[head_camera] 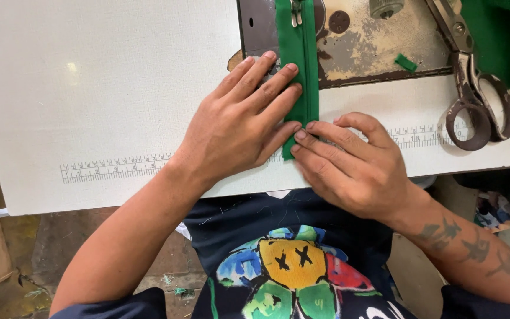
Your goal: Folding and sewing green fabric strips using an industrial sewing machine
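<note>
Both our hands, left hand (231, 127) and right hand (349, 162), lie open and flat, pressing the green strip (298, 65) onto the white table (101, 88) as it feeds under the sewing needle, so next we must push it straight.

Above the scissors (473, 88), we lose the green fabric (506, 35) and the green strip (298, 65) at the frame's top edge.

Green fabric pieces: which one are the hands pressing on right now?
The long folded green strip running under the machine's presser foot; both the left hand and right hand press it flat. The tiny green scrap and the green cloth top right lie untouched.
</note>
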